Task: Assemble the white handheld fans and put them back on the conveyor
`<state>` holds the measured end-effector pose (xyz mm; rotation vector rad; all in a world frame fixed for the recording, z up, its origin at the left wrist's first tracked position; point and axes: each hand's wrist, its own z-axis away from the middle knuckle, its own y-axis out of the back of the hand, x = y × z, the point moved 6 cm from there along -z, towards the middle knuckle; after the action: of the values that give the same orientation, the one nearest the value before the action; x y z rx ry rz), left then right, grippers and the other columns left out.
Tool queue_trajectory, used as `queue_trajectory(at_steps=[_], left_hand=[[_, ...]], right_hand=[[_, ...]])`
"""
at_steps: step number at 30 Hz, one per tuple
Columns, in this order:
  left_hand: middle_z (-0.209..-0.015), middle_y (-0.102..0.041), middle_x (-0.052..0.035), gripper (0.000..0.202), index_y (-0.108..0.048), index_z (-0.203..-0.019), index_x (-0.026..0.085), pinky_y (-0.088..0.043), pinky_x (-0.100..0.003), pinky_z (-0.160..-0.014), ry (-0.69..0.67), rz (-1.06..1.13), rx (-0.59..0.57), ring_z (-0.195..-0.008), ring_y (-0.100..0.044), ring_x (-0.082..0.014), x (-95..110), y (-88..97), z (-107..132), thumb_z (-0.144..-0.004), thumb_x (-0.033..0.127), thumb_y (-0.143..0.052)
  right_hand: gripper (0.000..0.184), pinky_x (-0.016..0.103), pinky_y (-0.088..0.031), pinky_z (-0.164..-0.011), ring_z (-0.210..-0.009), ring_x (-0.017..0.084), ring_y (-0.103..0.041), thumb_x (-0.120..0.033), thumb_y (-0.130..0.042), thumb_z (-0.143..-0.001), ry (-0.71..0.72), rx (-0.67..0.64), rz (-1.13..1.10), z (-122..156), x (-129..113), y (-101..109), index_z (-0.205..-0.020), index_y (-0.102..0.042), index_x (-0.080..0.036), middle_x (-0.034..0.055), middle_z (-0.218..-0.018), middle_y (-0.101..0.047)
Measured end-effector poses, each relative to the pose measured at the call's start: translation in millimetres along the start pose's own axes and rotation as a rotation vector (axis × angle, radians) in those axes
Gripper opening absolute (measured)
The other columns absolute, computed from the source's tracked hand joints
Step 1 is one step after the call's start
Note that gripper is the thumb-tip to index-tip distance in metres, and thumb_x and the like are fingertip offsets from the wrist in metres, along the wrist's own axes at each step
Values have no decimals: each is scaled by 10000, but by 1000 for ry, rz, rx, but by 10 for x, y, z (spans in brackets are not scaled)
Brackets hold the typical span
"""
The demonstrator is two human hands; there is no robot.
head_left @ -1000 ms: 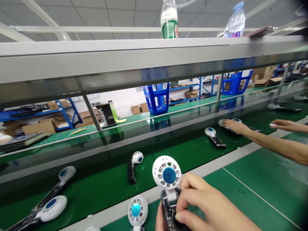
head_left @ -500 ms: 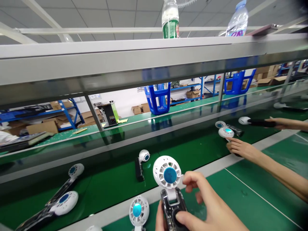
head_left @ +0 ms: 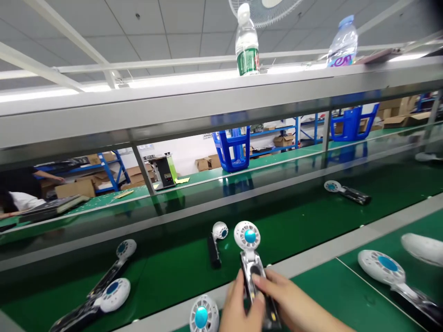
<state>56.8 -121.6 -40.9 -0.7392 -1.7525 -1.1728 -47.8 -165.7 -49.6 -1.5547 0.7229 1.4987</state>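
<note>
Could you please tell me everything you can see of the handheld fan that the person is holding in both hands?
The handheld fan has a round white plastic head with a slotted grille and a blue centre disc, set on a dark, partly see-through handle with a round black button near the neck. It points head-away from the person, over the edge of the green conveyor belt. The left hand grips the handle from the left; the right hand grips from the right, its thumb near the button. The handle's lower end is hidden by the fingers.

A handheld fan [head_left: 252, 267], white round head with blue hub, dark clear handle, points away over the belt edge.
</note>
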Motion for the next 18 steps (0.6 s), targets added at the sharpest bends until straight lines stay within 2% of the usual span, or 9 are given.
queue_trajectory(at_steps=[3, 5, 7, 10, 12, 15, 18], left_hand=[[-1120, -493, -208, 418, -558, -1078, 42, -273, -437, -987, -10, -292, 15, -1113, -409, -335, 16, 247, -578, -761, 304, -484], [-1058, -498, -195, 328, -583, -940, 47, -271, -486, -963, 90, -397, 24, -1070, -430, -329, -99, 360, -963, -768, 317, -511], [-1029, -531, -137, 322, -568, -884, 84, -318, -477, -933, 217, -432, -7, -1011, -484, -264, -276, 348, -1271, -779, 385, -530], [-1009, -565, -76, 292, -556, -890, 116, -371, -442, -904, 339, -382, -64, -973, -518, -213, -495, 183, -1550, -754, 372, -592], [-973, -577, -52, 188, -560, -845, 125, -381, -425, -901, 390, -305, -88, -979, -518, -204, -564, 84, -1626, -733, 259, -629], [-819, -585, -22, 97, -545, -734, 127, -448, -375, -799, 489, -75, -146, -849, -559, -171, -546, 23, -1565, -751, 204, -599], [-703, -579, -6, 112, -508, -774, 124, -500, -316, -677, 531, 345, -220, -698, -594, -139, -304, 11, -1248, -804, 230, -526]], right_hand=[[406, 326, -442, -786, -824, 177, -583, -371, -452, -834, -6, 201, 258, -511, -33, 446, -1101, -433, -65, 104, -928, -592], [386, 380, -437, -798, -816, 182, -569, -345, -476, -847, -44, 356, 468, -808, -43, 759, -1141, -424, -100, 74, -926, -578], [338, 391, -442, -796, -833, 182, -561, -360, -480, -855, -71, 455, 638, -1011, -42, 976, -1106, -470, -133, 57, -931, -573], [298, 392, -446, -799, -873, 184, -552, -391, -449, -871, -66, 546, 837, -1119, -65, 1104, -1004, -537, -140, 55, -933, -576], [289, 423, -426, -835, -964, 209, -517, -386, -456, -866, -37, 605, 955, -1076, -133, 1099, -980, -552, -139, 72, -1001, -559], [325, 465, -379, -886, -1095, 256, -424, -334, -474, -855, 54, 650, 1082, -856, -298, 1003, -1123, -488, -151, 101, -1173, -469], [347, 403, -365, -911, -1092, 224, -423, -281, -437, -859, 188, 491, 1129, -432, -399, 799, -1187, -439, -166, 85, -1187, -462]])
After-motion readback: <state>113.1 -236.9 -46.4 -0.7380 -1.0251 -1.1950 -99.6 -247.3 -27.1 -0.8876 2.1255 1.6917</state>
